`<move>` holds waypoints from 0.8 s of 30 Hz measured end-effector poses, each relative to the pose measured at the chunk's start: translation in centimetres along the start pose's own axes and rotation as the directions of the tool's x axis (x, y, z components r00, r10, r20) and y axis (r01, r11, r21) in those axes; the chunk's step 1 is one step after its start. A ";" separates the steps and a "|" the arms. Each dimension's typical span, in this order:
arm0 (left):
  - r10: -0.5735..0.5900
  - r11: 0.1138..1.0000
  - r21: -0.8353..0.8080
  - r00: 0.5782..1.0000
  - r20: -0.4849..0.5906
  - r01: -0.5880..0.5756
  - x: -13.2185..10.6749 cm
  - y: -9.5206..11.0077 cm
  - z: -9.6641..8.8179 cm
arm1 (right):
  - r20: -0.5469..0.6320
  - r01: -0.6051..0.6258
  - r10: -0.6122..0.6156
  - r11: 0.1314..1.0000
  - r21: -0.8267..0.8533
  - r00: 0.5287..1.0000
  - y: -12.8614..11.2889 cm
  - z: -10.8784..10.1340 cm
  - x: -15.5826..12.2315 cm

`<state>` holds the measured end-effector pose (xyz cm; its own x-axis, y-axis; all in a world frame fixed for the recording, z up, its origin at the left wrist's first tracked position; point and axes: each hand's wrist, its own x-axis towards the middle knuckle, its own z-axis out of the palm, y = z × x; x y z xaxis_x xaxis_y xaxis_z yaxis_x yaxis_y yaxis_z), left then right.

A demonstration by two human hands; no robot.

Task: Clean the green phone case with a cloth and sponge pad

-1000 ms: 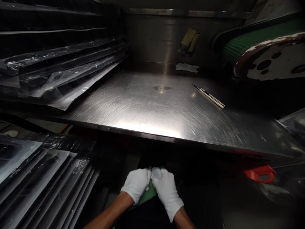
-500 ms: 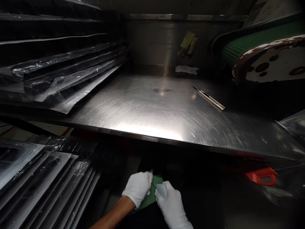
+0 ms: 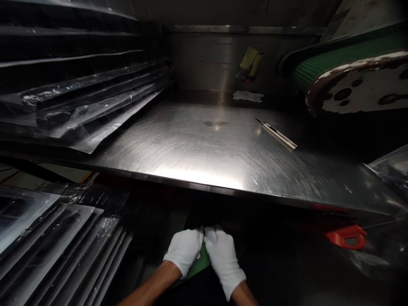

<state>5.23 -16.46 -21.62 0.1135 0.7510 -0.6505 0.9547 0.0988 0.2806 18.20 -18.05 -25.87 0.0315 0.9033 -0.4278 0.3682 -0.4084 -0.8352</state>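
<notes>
Below the steel table (image 3: 178, 146), the left hand (image 3: 184, 250) grasps a green piece (image 3: 200, 262); I cannot tell what the curled right hand (image 3: 222, 257) holds

Dim scene: white glare on the steel desk (image 3: 178, 131), brightest along its near edge; deep shadow below it; plastic wrapping (image 3: 79, 114) at its left glints.

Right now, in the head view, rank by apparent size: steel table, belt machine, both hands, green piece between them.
1. Steel table
2. Belt machine
3. Left hand and right hand: look alike, unranked
4. Green piece, visible part only
</notes>
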 end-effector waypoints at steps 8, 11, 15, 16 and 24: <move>-0.100 0.966 -0.246 0.993 -0.061 0.083 -1.4 -1.5 -0.1 | 0.191 -0.322 0.271 0.614 0.720 0.943 4.0 -3.7 -0.3; -0.111 0.960 -0.262 0.993 -0.048 0.095 -1.2 -1.4 0.0 | 0.394 -0.460 0.248 0.348 0.817 0.885 6.4 -4.2 -2.1; -0.158 0.967 -0.210 0.986 -0.058 0.143 -1.1 -0.9 0.1 | 0.576 -0.585 0.105 0.084 0.807 0.810 7.2 -3.6 -1.7; -0.163 0.971 -0.189 0.984 -0.068 0.148 -1.2 -0.8 0.2 | 0.607 -0.610 0.070 0.039 0.791 0.792 7.3 -3.5 -1.4; -0.150 0.962 -0.231 0.989 -0.014 0.142 -1.5 -0.7 0.1 | 0.718 -0.729 -0.125 -0.124 0.674 0.685 8.1 -2.8 -0.4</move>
<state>4.43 -17.76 -20.88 -0.0346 0.7369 -0.6752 0.8713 0.3531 0.3408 23.75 -21.38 -31.45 -0.6915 0.5758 -0.4362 -0.6946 -0.6959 0.1826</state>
